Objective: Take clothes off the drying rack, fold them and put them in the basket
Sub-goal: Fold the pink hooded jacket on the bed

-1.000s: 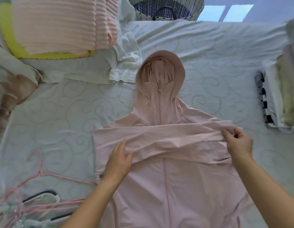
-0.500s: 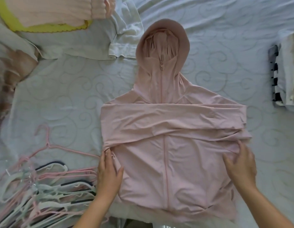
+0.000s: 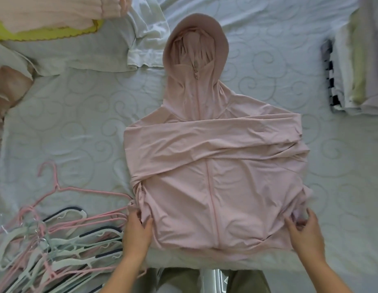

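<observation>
Pinching the lower left side of the jacket [image 3: 215, 193] with the left hand [image 3: 137, 230], thumb on top, fingers curled into bunched cloth. Same on the other side with the right hand [image 3: 306, 232]: fingers and thumb closed round the lower right edge. Both hands close to the near edge of the bed [image 3: 78, 127], hem lying between them.

Jacket flat on the bed, zip side up, both sleeves [image 3: 205, 142] folded across the chest, hood [image 3: 196, 28] spread out at the far end. Looks mid-fold, probably a bottom-up fold next. Not in any basket yet.

Risks, as a guess:
- Crossed sleeves sliding apart on thin, slick-looking cloth if lifted fast or unevenly.
- Crooked fold from the bunching at the left grip.
- Hem dragging off the near edge of the bed.
- Snagging on the hangers [image 3: 57, 240] heaped just beside the left hand, with one pink hanger reaching right up to the jacket's left side; cannot tell whether touching.
- Hood sticking out and bulking the bundle if not tucked in.

Containers: no basket in view, so nothing to say on contents. Only loose piles on the bed:
- folded stack [image 3: 357, 70] at far right, well apart from the jacket
- pink ribbed cloth [image 3: 57, 11] over yellow cloth [image 3: 36, 35] at top left
- white garment [image 3: 148, 43] just beside the hood
</observation>
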The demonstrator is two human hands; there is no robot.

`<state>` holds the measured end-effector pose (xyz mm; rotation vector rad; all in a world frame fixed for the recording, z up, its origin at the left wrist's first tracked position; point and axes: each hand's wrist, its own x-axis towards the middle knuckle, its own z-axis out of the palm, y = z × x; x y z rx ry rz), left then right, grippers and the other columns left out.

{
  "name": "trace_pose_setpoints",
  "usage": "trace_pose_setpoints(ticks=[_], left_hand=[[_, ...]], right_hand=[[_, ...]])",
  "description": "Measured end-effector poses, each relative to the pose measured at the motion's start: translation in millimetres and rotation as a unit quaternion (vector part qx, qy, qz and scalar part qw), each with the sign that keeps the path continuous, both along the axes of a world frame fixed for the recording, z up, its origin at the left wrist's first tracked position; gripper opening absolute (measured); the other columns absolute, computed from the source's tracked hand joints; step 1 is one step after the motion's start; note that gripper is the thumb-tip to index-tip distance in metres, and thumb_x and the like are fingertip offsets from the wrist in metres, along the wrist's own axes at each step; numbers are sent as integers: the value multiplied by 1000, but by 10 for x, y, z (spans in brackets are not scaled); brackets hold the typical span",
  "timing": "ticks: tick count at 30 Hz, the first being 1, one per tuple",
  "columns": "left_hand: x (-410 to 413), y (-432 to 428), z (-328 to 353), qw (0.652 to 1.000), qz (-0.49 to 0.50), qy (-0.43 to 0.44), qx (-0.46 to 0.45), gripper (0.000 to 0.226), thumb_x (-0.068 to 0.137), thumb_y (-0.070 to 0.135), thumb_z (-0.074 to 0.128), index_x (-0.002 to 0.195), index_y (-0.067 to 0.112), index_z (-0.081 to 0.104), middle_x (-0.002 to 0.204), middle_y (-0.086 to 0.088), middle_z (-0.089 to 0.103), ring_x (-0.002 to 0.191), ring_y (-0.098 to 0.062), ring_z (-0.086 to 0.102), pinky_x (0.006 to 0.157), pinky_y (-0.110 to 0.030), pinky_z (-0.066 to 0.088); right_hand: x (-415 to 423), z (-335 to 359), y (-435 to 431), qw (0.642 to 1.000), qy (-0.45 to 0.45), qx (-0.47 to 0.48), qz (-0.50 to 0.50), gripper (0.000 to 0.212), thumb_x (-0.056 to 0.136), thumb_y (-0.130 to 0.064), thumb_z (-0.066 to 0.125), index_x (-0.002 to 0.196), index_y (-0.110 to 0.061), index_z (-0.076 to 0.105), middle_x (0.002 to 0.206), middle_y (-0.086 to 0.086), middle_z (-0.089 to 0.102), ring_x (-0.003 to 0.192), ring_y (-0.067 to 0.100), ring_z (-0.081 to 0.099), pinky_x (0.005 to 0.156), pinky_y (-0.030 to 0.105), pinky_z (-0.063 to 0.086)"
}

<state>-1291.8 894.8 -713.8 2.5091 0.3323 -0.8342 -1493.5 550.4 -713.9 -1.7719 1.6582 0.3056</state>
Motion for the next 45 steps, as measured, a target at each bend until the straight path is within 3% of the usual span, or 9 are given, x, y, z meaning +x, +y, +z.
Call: trace_pose_setpoints(ticks=[2, 4, 7, 15, 21, 28, 35, 41, 45], left_hand=[[45, 82, -31, 999, -42, 9, 23, 14, 91, 20, 61, 100, 10, 58, 99, -15, 64, 91, -36, 59, 75, -40, 46], [72, 170, -79, 996, -77, -17, 46, 11, 88, 19, 62, 81, 14, 56, 84, -16, 58, 83, -37, 56, 71, -42, 45], [38, 164, 21, 994, -84, -67, -1, 8, 87, 13, 62, 85, 14, 54, 86, -13, 54, 81, -31, 50, 68, -38, 39], [-228, 211, 166, 993, 24, -81, -86, 19, 87, 14, 67, 96, 8, 52, 84, -4, 56, 76, -24, 53, 61, -34, 37], [-355, 597, 311, 990, 46, -136, 15, 20, 91, 24, 62, 79, 8, 58, 73, -8, 60, 71, -32, 56, 61, -37, 38], [-334, 708, 171, 990, 14, -118, 76, 15, 87, 16, 61, 98, 5, 63, 97, -18, 65, 86, -35, 58, 74, -42, 46], [-738, -362, 140, 961, -202, -185, -36, 37, 82, 14, 70, 116, 12, 56, 115, -7, 56, 110, -30, 51, 94, -44, 41], [-1227, -1089, 10, 919, -329, -182, -116, 46, 87, 30, 63, 129, 18, 49, 130, -1, 50, 119, -21, 48, 100, -35, 40], [-1417, -1246, 12, 905, -358, -184, -140, 48, 83, 46, 45, 127, 26, 42, 125, 1, 52, 114, -19, 49, 94, -35, 44]], right_hand=[[-60, -24, 37, 999, 32, 14, -2, 55, 87, -41, 66, 127, -8, 49, 108, 14, 64, 101, 36, 61, 84, 45, 44], [-126, -41, 74, 999, 51, 11, -1, 31, 88, -40, 63, 97, -10, 60, 94, 12, 65, 88, 34, 60, 81, 44, 46], [-207, -95, 132, 998, 59, -24, 13, 34, 92, -33, 58, 66, -13, 51, 77, 16, 59, 70, 32, 52, 67, 41, 45], [-302, -123, 101, 996, 26, -32, 83, 32, 92, -35, 54, 77, -7, 52, 71, 5, 55, 69, 30, 51, 69, 40, 40], [-645, 29, -7, 991, 54, -65, 107, 22, 91, -28, 58, 76, -13, 54, 64, 1, 48, 68, 30, 47, 71, 39, 39], [-511, 96, -191, 984, 36, -77, 156, 27, 91, -45, 56, 91, -19, 64, 88, 4, 66, 93, 30, 63, 76, 35, 39], [-53, -149, -786, 976, 4, -139, 169, 45, 90, -28, 58, 134, -22, 51, 124, 14, 56, 113, 35, 54, 95, 46, 40], [70, -273, -805, 953, -68, -206, 212, 14, 85, -26, 65, 89, -14, 73, 93, 13, 68, 92, 35, 60, 81, 42, 41], [-291, -82, -796, 964, -153, -177, 124, 14, 92, -17, 58, 92, -5, 65, 86, 15, 67, 83, 36, 60, 77, 42, 44]])
